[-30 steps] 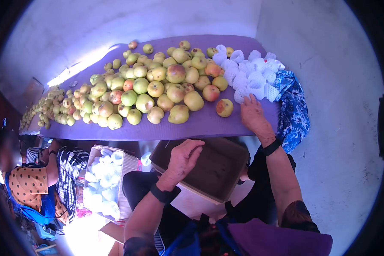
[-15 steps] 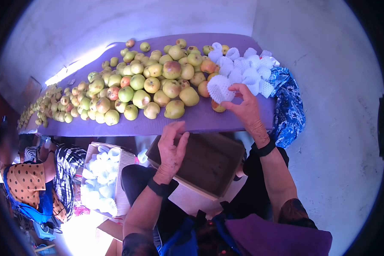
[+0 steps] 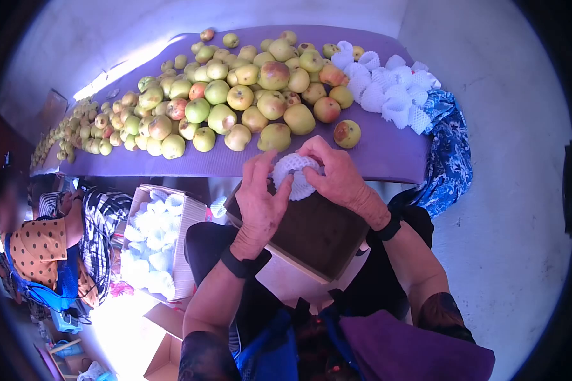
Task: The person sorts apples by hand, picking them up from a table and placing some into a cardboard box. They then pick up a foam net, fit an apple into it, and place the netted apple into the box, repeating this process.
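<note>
Between my two hands is a white foam net sleeve (image 3: 297, 176), held over the open cardboard box (image 3: 318, 238) on my lap. My left hand (image 3: 259, 200) grips its left side with thumb and fingers. The fingers of my right hand (image 3: 337, 174) are closed on its upper right edge. Whether anything is inside the sleeve cannot be made out. A blemished apple (image 3: 347, 134) lies alone near the front edge of the purple table (image 3: 388, 155), just beyond my right hand. Many yellow-green apples (image 3: 240, 98) are heaped further left.
More foam sleeves (image 3: 394, 89) lie at the table's right end, beside a blue patterned cloth (image 3: 450, 159). A carton of white sleeves (image 3: 194, 235) stands at lower left. Beyond it, another person (image 3: 41, 251) sits. An open carton (image 3: 165, 359) is on the floor.
My right hand has brought the foam sleeve from the table's right end down over the box. My left hand has come up and closed on it too. The view has shifted slightly.
</note>
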A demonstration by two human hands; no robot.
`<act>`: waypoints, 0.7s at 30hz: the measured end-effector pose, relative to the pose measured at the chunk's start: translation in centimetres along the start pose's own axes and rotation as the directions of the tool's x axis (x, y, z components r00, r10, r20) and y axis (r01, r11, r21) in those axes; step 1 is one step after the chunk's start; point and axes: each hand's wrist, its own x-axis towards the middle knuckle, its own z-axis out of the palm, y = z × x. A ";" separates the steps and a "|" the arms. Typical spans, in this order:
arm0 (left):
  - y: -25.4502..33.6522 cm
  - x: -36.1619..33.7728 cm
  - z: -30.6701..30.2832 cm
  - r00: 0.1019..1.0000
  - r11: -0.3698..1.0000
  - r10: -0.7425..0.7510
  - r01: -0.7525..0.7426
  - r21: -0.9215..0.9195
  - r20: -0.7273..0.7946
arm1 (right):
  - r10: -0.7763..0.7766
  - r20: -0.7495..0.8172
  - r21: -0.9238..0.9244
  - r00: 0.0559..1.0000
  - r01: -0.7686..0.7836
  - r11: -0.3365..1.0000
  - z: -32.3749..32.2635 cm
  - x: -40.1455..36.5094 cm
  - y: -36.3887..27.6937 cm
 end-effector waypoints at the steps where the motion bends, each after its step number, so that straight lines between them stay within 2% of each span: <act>1: -0.2 0.1 -0.2 0.999 0.999 -0.047 0.046 0.009 0.014 | -0.005 0.022 -0.018 1.000 0.005 1.000 0.2 0.0 -0.1; 6: -2.0 0.1 -1.4 0.999 0.982 -0.009 0.002 0.187 0.035 | -0.071 0.034 -0.064 0.997 0.073 0.995 1.3 0.1 0.4; 7: -2.1 0.0 -1.4 1.000 0.975 0.010 -0.015 0.220 0.025 | -0.042 0.043 -0.156 0.998 0.048 0.987 1.5 0.1 0.1; 8: -2.2 -0.2 -1.4 1.000 0.976 0.005 -0.010 0.218 0.025 | -0.012 0.049 -0.247 0.999 0.024 0.969 1.6 0.0 -0.1; 11: -1.8 -0.5 -1.6 0.999 0.984 0.032 -0.037 0.173 0.031 | -0.062 -0.016 -0.288 0.998 0.055 0.956 2.8 -0.4 -0.4; 13: -1.7 -0.7 -1.9 0.996 0.986 0.071 -0.077 0.150 0.045 | -0.001 0.054 -0.250 0.999 0.015 0.968 3.2 -0.6 -1.3; 14: -1.3 -0.9 -2.2 0.996 0.988 0.034 -0.047 0.146 0.087 | 0.002 0.066 -0.248 0.998 0.014 0.969 3.6 -0.5 -1.5; 15: -2.1 -1.2 -1.6 0.994 0.985 0.084 -0.093 0.143 0.068 | 0.011 0.069 -0.257 0.998 0.007 0.966 3.7 -0.6 -1.3; 18: -1.5 -1.5 -1.8 0.996 0.985 0.076 -0.081 0.156 0.037 | 0.029 0.111 -0.236 0.993 -0.002 0.972 4.1 -0.8 -0.1; 20: -1.4 -1.6 -2.1 0.990 0.989 0.133 -0.135 0.060 0.044 | 0.138 0.091 -0.411 0.986 -0.090 0.907 4.2 -0.8 -0.5; 21: -1.5 -1.7 -2.0 0.992 0.989 0.125 -0.127 0.071 0.033 | 0.129 0.104 -0.407 0.986 -0.076 0.910 4.3 -1.0 -0.1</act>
